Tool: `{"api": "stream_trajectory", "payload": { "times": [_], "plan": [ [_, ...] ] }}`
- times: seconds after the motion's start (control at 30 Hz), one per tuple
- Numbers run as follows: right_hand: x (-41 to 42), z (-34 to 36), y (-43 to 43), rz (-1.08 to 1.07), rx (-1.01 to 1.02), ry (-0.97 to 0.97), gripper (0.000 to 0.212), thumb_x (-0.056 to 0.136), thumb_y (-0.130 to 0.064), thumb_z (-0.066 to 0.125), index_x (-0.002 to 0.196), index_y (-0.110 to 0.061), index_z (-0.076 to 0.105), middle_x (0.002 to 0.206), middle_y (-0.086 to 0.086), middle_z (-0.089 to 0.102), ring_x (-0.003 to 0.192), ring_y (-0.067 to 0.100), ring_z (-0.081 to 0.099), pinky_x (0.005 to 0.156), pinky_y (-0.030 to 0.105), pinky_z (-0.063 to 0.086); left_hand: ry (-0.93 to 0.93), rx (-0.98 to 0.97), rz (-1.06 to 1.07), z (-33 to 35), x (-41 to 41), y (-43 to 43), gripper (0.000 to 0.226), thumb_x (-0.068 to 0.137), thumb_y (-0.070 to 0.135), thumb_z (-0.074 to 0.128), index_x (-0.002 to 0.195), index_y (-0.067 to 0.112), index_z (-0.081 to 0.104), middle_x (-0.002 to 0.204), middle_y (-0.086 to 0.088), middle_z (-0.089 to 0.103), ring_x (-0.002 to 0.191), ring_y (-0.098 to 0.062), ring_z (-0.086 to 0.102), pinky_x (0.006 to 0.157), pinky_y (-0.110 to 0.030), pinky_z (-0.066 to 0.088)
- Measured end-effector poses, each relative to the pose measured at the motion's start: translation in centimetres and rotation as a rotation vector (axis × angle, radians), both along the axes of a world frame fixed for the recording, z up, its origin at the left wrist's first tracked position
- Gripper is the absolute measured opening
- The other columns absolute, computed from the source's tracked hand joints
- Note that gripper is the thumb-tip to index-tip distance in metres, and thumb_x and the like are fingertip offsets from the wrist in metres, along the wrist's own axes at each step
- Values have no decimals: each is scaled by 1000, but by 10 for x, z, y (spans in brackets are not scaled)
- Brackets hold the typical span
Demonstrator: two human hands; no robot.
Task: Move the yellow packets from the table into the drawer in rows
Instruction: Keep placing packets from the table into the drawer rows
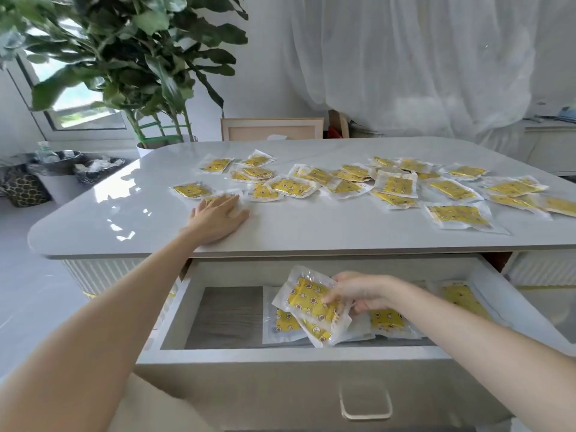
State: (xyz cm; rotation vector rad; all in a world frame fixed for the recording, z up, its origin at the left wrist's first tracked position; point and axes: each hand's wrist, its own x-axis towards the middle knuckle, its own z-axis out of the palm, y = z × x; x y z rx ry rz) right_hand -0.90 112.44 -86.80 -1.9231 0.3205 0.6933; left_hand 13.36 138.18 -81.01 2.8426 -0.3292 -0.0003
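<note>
Our right hand (pixel 363 294) pinches tilted packet (pixel 311 304) over drawer (pixel 174 310); bare floor lies left. Left hand (pixel 218 218) flat, released, on table (pixel 311 226).

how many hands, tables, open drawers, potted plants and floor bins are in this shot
hands: 2, left hand flat at the table, right hand holding a yellow packet
table: 1
open drawer: 1
potted plant: 1
floor bins: 2, left bin, right bin
total: 7
</note>
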Motion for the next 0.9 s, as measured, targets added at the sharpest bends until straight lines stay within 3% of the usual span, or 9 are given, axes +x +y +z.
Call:
{"api": "stream_trajectory", "payload": {
  "times": [0.1,0.2,0.27,0.37,0.47,0.57,0.7,0.8,0.9],
  "plan": [
    [10,-8,0,-35,-44,-9,27,93,-9,56,120,-8,56,116,10,61,97,23,58,94,40,48,-88,26,-13,0,-4,1,70,81,72,24,143,38,33,154,2,28,141,-33,21,113,-50,23],
    [17,-14,-3,-47,-71,-8,33,93,-13,56,126,-10,52,129,7,55,109,21,54,103,38,38,-79,14,-36,3,-9,-5,49,92,54,31,134,36,47,138,-8,41,131,-37,29,109,-46,30],
    [20,-17,-5,-58,-64,-4,29,93,-13,56,122,-12,52,124,8,58,106,21,56,98,36,40,-82,-67,-37,6,-19,-10,34,97,35,41,127,31,57,129,-7,42,125,-33,31,105,-39,28],
    [23,-21,-8,-75,-64,9,25,91,-11,57,116,-11,53,118,9,61,108,23,59,101,40,44,-61,-130,4,9,-28,-14,29,91,26,53,118,32,62,136,-5,34,127,-29,31,107,-34,23],
    [20,-17,-12,-80,-84,32,25,91,-9,58,115,-9,55,122,12,61,113,26,59,105,47,42,91,-320,59,16,-38,-13,39,75,24,74,111,33,62,139,-7,36,119,-28,46,104,-36,41],
    [14,-3,-25,-113,-77,69,22,92,-6,58,113,-10,54,124,10,55,114,26,54,106,45,42,122,-370,-41,26,-58,-20,45,70,18,80,111,28,64,129,-5,50,103,-22,54,86,-32,50],
    [0,11,-64,-207,-91,97,43,88,-4,61,127,-11,47,128,7,42,118,26,46,110,45,35,128,-319,-328,41,-96,-49,43,77,12,74,115,30,63,114,9,54,100,-12,51,74,-18,44],
    [-17,12,-93,-332,-106,106,15,89,-5,59,103,-10,54,118,10,52,91,24,56,88,36,49,373,-396,-573,51,-128,-69,34,86,11,65,112,33,66,106,8,61,97,-16,58,74,-11,50],
    [-29,1,-111,-451,-146,114,11,92,-5,56,102,-7,53,107,11,60,75,20,60,65,31,50,533,-331,-764,40,-141,-81,32,88,17,63,111,39,66,116,-13,61,100,-27,59,94,-33,50]
  ]
}}
